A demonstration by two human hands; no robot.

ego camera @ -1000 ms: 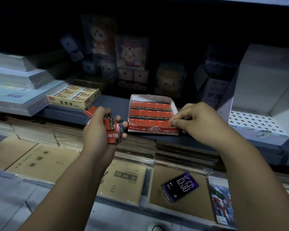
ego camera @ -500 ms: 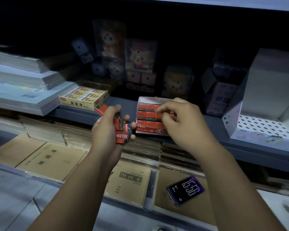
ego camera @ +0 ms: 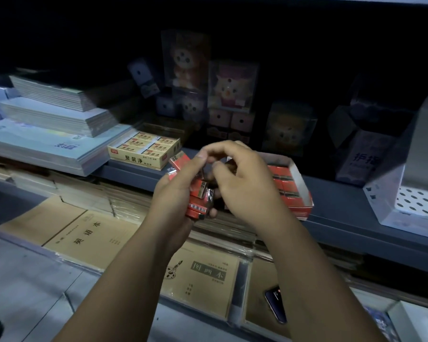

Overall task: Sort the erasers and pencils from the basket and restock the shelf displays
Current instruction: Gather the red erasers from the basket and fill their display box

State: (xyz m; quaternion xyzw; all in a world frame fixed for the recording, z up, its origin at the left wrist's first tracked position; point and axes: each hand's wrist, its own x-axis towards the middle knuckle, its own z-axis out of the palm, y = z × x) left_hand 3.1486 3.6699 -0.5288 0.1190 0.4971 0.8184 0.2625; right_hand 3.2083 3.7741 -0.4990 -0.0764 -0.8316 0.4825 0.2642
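My left hand (ego camera: 181, 191) is closed around a bunch of red wrapped erasers (ego camera: 197, 202), held in front of the shelf edge. My right hand (ego camera: 242, 183) has its fingers bent over that bunch, fingertips touching the top erasers; whether it grips one is hidden. Behind my right hand, a red and white display box (ego camera: 298, 193) with rows of red erasers sits on the grey shelf (ego camera: 344, 206). A yellow box of erasers (ego camera: 143, 153) stands on the same shelf to the left.
Stacks of notebooks (ego camera: 50, 124) fill the shelf's left end. A white perforated display box (ego camera: 415, 196) stands at the right. Toy boxes (ego camera: 230, 87) line the dark back. Below lie brown exercise books (ego camera: 89, 238) and a phone (ego camera: 276, 306).
My right hand has left the red display box and moved left to meet the erasers in my left hand. The view has shifted left and down.
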